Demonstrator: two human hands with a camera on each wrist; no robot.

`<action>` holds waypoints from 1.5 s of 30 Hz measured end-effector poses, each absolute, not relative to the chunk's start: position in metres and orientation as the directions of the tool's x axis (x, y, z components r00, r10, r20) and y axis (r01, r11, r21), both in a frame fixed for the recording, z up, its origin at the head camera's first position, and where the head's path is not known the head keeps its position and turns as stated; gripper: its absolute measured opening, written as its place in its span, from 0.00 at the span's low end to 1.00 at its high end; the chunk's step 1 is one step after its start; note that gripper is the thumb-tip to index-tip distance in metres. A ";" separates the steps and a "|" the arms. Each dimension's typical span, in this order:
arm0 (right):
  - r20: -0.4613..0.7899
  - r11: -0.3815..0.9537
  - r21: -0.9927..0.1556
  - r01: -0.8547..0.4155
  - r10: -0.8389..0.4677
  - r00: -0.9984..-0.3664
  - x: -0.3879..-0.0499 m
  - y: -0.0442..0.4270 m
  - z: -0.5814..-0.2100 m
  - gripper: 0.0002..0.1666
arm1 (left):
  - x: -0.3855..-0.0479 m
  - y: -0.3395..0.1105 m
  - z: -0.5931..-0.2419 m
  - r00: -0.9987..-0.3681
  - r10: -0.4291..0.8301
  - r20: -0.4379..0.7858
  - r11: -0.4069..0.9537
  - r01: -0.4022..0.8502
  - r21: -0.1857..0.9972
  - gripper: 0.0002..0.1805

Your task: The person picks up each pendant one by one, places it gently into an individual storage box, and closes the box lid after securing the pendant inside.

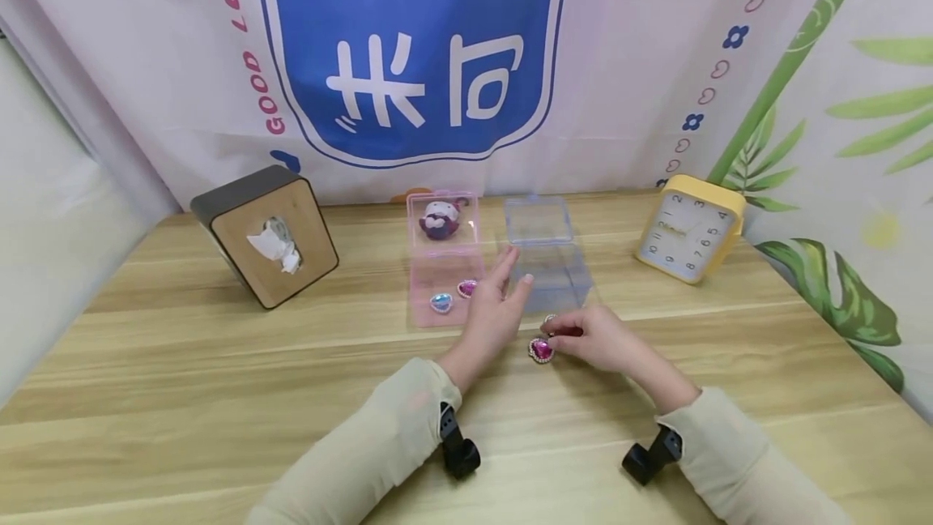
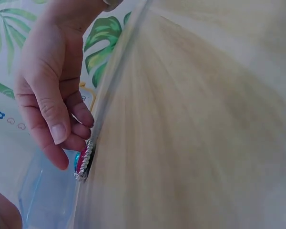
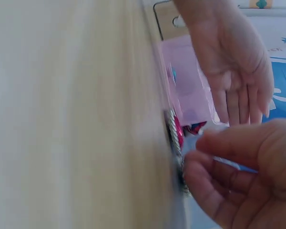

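My right hand [image 1: 598, 339] is bent low over the table with its fingertips at a pink heart-shaped gem [image 1: 540, 350] edged in silvery beads. In the left wrist view a gap shows between thumb and forefinger, and the gem [image 2: 84, 162] lies by the fingertips. Another gem [image 1: 550, 319] is partly hidden behind those fingers. My left hand [image 1: 499, 306] has its fingers extended beside the clear blue box [image 1: 551, 278], whose lid stands raised. Left of that hand, the pink box [image 1: 426, 282] is also open, with a blue gem [image 1: 440, 303] and a pink gem [image 1: 467, 288] in it.
A small plush-like figure [image 1: 440, 221] shows at the pink box's raised lid. The tissue box [image 1: 270, 237] stands at the left, and a yellow clock [image 1: 691, 228] at the right. A printed curtain [image 1: 408, 144] hangs behind the wooden table [image 1: 219, 395].
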State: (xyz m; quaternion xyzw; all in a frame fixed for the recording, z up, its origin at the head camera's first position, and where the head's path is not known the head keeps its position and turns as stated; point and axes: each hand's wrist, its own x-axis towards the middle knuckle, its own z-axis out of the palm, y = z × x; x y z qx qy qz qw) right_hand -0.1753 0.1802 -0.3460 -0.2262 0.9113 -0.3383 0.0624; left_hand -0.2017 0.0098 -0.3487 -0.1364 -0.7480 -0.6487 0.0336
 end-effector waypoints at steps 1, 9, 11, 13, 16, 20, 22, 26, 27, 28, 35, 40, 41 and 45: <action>0.043 0.667 -0.651 -0.364 -0.446 -0.894 -0.174 0.180 -0.348 0.12 | -0.202 0.011 -0.349 -0.961 0.162 0.226 0.122 0.247 0.961 0.29; 0.059 0.676 -0.672 -0.301 -0.355 -0.933 -0.169 0.177 -0.359 0.14 | -0.206 0.019 -0.355 -0.974 0.127 0.189 0.163 0.208 0.964 0.30; 0.065 0.689 -0.662 -0.296 -0.341 -0.938 -0.168 0.175 -0.361 0.15 | -0.207 0.021 -0.358 -0.977 0.122 0.177 0.172 0.196 0.965 0.31; 0.073 0.698 -0.651 -0.298 -0.334 -0.940 -0.168 0.174 -0.363 0.15 | -0.207 0.023 -0.360 -0.977 0.124 0.172 0.178 0.193 0.965 0.31; 0.084 0.711 -0.633 -0.307 -0.331 -0.940 -0.167 0.172 -0.364 0.14 | -0.208 0.025 -0.363 -0.978 0.131 0.163 0.192 0.187 0.963 0.32; 0.093 0.717 -0.622 -0.314 -0.330 -0.939 -0.165 0.170 -0.362 0.12 | -0.208 0.027 -0.365 -0.982 0.126 0.141 0.193 0.164 0.967 0.32; 0.096 0.713 -0.629 -0.312 -0.327 -0.940 -0.164 0.169 -0.361 0.12 | -0.209 0.028 -0.366 -0.985 0.116 0.125 0.195 0.146 0.970 0.32; 0.095 0.708 -0.636 -0.307 -0.323 -0.942 -0.161 0.167 -0.360 0.10 | -0.210 0.029 -0.371 -0.990 0.099 0.099 0.172 0.115 0.978 0.31; 0.090 0.706 -0.641 -0.300 -0.319 -0.944 -0.161 0.167 -0.360 0.10 | -0.210 0.029 -0.373 -0.991 0.096 0.097 0.164 0.112 0.980 0.31; 0.086 0.704 -0.646 -0.295 -0.316 -0.945 -0.160 0.167 -0.360 0.09 | -0.210 0.029 -0.374 -0.991 0.095 0.097 0.156 0.111 0.982 0.31; 0.080 0.708 -0.656 -0.261 -0.279 -0.957 -0.156 0.166 -0.357 0.06 | -0.211 0.028 -0.378 -0.989 0.093 0.120 0.130 0.131 0.983 0.30; 0.064 0.698 -0.678 -0.232 -0.259 -0.964 -0.153 0.166 -0.355 0.05 | -0.208 0.027 -0.378 -0.987 0.093 0.130 0.135 0.141 0.981 0.30; 0.056 0.694 -0.686 -0.220 -0.252 -0.966 -0.153 0.167 -0.354 0.05 | -0.207 0.027 -0.379 -0.987 0.093 0.130 0.137 0.142 0.980 0.30; 0.021 0.674 -0.719 -0.173 -0.227 -0.974 -0.155 0.170 -0.355 0.04 | -0.206 0.028 -0.379 -0.987 0.083 0.134 0.151 0.146 0.978 0.30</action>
